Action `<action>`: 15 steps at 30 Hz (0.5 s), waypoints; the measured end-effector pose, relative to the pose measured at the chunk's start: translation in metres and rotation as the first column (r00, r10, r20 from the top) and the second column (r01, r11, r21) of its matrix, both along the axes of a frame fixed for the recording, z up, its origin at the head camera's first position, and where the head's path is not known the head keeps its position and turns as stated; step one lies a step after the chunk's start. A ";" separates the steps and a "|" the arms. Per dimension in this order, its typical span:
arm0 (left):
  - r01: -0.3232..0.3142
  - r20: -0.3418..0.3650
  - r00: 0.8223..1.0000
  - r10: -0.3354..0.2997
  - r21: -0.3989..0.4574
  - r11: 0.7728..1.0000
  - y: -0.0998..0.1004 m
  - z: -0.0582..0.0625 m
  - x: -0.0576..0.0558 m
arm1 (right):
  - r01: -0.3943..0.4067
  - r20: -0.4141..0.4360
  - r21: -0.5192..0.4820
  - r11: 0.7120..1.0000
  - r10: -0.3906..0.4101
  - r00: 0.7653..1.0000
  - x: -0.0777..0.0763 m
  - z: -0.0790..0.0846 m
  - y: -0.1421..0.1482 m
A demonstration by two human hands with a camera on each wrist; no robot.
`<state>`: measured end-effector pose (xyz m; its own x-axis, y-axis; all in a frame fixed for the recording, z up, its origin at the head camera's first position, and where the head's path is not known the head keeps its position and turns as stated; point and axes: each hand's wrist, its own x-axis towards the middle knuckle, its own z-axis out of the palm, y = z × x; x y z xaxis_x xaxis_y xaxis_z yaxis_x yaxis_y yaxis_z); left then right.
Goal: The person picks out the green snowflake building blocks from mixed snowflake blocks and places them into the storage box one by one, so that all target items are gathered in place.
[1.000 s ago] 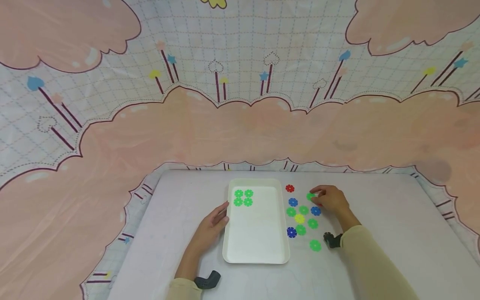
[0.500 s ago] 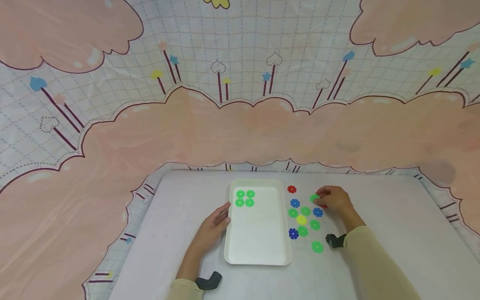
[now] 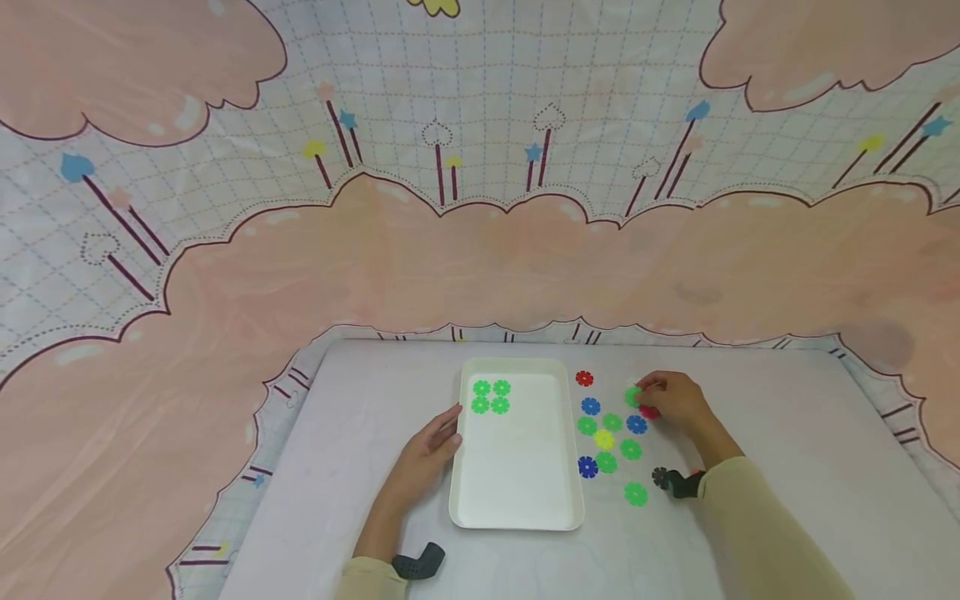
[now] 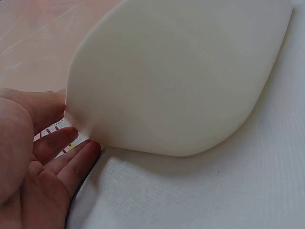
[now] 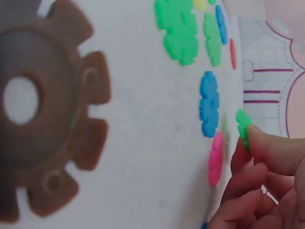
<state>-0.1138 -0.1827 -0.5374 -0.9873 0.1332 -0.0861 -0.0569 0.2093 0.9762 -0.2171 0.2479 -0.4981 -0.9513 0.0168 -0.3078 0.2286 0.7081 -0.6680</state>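
Note:
My right hand (image 3: 675, 400) pinches a green snowflake disc (image 5: 242, 123) between thumb and index finger, its notched edge sticking out past the fingertips in the right wrist view. Close beneath these fingers a pink snowflake disc (image 5: 216, 160) lies on the table, with a blue one (image 5: 208, 105) beside it. My left hand (image 3: 422, 454) rests at the left edge of a white rectangular tray (image 3: 517, 475), fingers mostly straight and fingertips touching its side (image 4: 167, 95). Inside the tray, several green discs (image 3: 500, 405) form a small block at the far left corner.
Right of the tray lie loose discs: several green (image 3: 635, 494), several blue (image 3: 588, 467), one yellow (image 3: 603, 439) and one red (image 3: 584, 378). A dark brown disc (image 5: 93, 78) lies near the right wrist, close to its dark wrist camera (image 3: 684, 484). A patterned curtain (image 3: 450, 267) hangs behind the table.
My right hand has drawn slightly right with the green disc in its pinch, and the pink disc beneath has come into sight. The left hand stays at the tray. The head view has shifted slightly.

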 end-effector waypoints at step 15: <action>0.002 -0.006 1.000 -0.002 -0.008 1.000 -0.001 -0.002 0.000 | -0.002 0.044 -0.146 0.989 0.009 0.999 0.011 0.016 -0.020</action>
